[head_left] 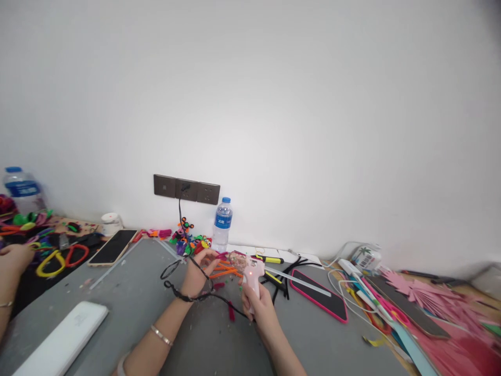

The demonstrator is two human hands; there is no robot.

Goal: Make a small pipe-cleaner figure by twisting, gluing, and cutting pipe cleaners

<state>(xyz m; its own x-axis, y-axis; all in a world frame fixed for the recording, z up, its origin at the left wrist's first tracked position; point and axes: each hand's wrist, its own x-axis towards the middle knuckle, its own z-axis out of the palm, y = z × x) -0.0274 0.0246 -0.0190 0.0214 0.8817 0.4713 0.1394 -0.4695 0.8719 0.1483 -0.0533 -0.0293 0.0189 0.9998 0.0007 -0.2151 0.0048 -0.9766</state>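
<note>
My right hand (259,305) is wrapped round the handle of a pale pink hot glue gun (253,271). A long clear glue stick (301,282) sticks out of its back toward the right, and its nozzle end points left. My left hand (198,274) is closed, its fingertips pinching a magenta pipe cleaner (222,255) by the nozzle. The gun's black cord (182,295) loops over my left wrist. Orange pipe cleaners (224,271) lie behind the fingers, and black pipe cleaners (287,277) lie right of the gun.
A water bottle (222,227) stands by the wall, below the socket panel (187,189). A pink-edged phone (319,297), another phone (113,248) and a white power bank (62,339) lie on the grey mat (203,344). Another person's hand (13,261) is at far left, near scissors (50,263).
</note>
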